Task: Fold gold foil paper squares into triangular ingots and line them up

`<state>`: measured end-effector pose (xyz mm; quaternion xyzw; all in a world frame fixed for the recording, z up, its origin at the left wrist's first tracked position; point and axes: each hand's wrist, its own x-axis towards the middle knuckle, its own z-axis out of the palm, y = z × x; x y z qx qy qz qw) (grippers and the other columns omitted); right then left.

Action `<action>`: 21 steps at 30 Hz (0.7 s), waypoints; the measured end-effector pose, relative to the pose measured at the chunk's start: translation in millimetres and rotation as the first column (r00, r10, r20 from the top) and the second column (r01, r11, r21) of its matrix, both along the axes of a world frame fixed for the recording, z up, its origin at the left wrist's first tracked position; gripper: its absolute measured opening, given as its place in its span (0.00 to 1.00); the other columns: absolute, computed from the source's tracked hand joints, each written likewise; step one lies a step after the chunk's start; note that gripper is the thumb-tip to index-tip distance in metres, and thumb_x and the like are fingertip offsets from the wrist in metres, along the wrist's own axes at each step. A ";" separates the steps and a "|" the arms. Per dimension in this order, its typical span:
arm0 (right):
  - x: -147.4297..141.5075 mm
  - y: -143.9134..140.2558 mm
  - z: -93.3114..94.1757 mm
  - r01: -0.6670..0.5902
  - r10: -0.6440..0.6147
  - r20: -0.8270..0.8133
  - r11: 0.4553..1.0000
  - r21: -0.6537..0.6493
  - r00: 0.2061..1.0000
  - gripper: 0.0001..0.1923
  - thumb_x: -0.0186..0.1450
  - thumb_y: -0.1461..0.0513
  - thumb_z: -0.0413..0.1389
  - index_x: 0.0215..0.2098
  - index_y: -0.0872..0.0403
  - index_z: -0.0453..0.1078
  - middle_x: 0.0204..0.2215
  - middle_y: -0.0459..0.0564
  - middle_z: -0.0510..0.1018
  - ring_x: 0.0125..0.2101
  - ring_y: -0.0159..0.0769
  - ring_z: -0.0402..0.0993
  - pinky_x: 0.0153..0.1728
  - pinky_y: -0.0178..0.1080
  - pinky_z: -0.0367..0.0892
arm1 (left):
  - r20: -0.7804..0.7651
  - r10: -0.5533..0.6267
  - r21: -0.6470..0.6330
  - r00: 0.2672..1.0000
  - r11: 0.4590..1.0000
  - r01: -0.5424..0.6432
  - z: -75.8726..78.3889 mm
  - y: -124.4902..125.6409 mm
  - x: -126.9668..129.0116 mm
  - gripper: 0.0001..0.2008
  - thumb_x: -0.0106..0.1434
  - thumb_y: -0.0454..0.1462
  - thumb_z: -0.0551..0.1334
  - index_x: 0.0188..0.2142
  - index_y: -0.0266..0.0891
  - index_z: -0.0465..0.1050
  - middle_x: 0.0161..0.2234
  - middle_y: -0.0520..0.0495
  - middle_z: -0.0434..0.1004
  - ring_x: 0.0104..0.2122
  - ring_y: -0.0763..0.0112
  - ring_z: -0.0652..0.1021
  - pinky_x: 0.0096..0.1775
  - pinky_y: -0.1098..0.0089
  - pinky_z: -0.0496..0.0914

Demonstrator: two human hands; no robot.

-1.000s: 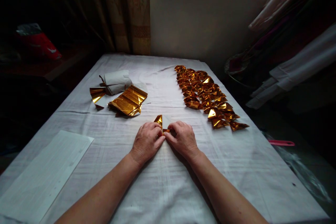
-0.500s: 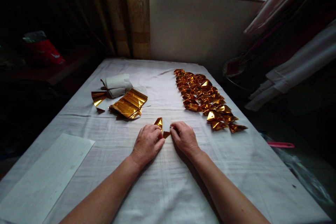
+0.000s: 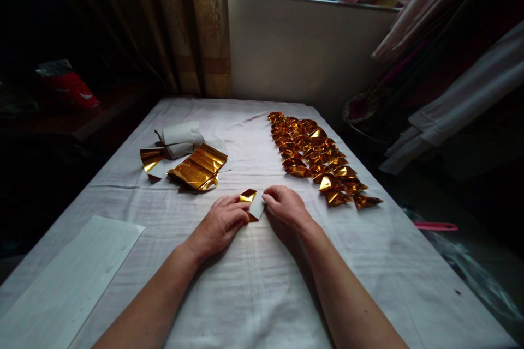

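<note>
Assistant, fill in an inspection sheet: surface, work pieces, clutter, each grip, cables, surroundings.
Surface: table covered in creased white cloth.
Work pieces: small folded gold-and-pale paper piece, flat stack of shiny gold sheets, rows of folded shiny gold pieces at right.
Clutter: long pale flat sheet, folded greyish-white paper.
Left grip: fingers on the small piece.
Right grip: fingertips at its right edge, contact unclear.
Cables: nothing seen.
Surroundings: brown patterned fabric curtain, hanging pale clothes.

Gold sheets (image 3: 198, 168) and folded foil pieces (image 3: 316, 156) on white-clothed table (image 3: 254, 289)
</note>
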<state>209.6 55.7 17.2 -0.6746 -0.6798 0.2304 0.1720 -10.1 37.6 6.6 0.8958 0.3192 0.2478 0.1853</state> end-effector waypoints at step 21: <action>-18.8 -11.1 3.0 0.095 -0.103 0.185 0.994 0.054 0.977 0.12 0.68 0.56 0.52 0.46 0.49 0.73 0.43 0.50 0.76 0.39 0.37 0.75 0.37 0.36 0.63 | -0.167 0.166 0.217 0.972 0.968 -0.128 0.0 -6.0 2.1 0.08 0.67 0.32 0.58 0.38 0.42 0.76 0.41 0.48 0.80 0.41 0.66 0.77 0.44 0.65 0.70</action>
